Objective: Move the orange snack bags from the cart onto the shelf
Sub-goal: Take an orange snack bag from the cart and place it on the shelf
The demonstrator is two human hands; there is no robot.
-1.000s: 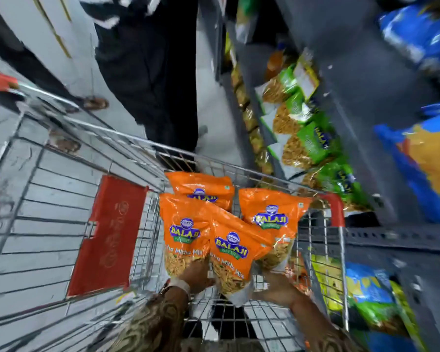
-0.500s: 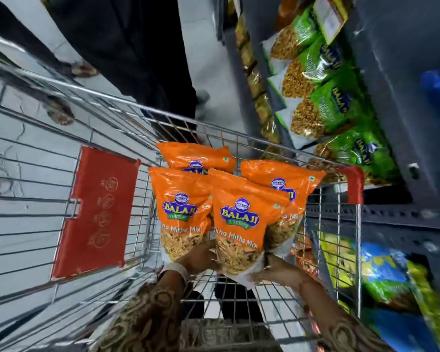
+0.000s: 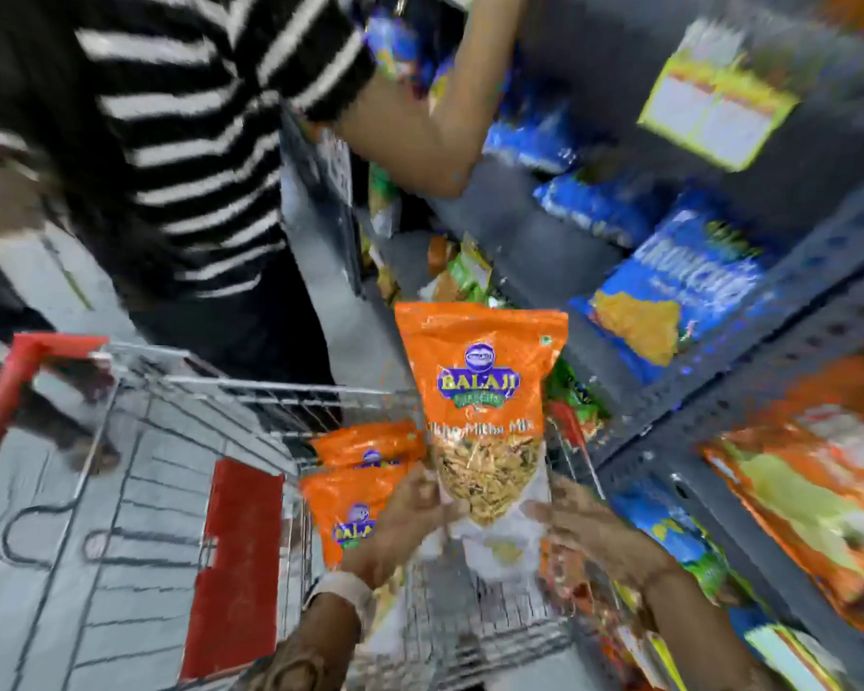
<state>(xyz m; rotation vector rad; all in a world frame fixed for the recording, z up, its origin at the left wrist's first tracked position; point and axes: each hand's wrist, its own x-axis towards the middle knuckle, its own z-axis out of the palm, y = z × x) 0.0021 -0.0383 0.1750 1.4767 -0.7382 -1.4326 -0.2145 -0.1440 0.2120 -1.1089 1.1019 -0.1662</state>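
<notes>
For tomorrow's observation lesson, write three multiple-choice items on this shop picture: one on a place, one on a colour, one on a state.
1. Where is the shelf unit relative to the cart?
A. To its right
B. To its left
C. Inside it

2. What colour is the flap inside the cart?
A. Green
B. Red
C. Yellow

3. How is the raised snack bag held?
A. Lying flat in the cart
B. By one hand at its top
C. Upright, by both hands at its bottom

Answers:
1 A, the shelves fill the picture's right side.
2 B, the panel is plainly red.
3 C, the left hand and right hand grip its lower edge.
</notes>
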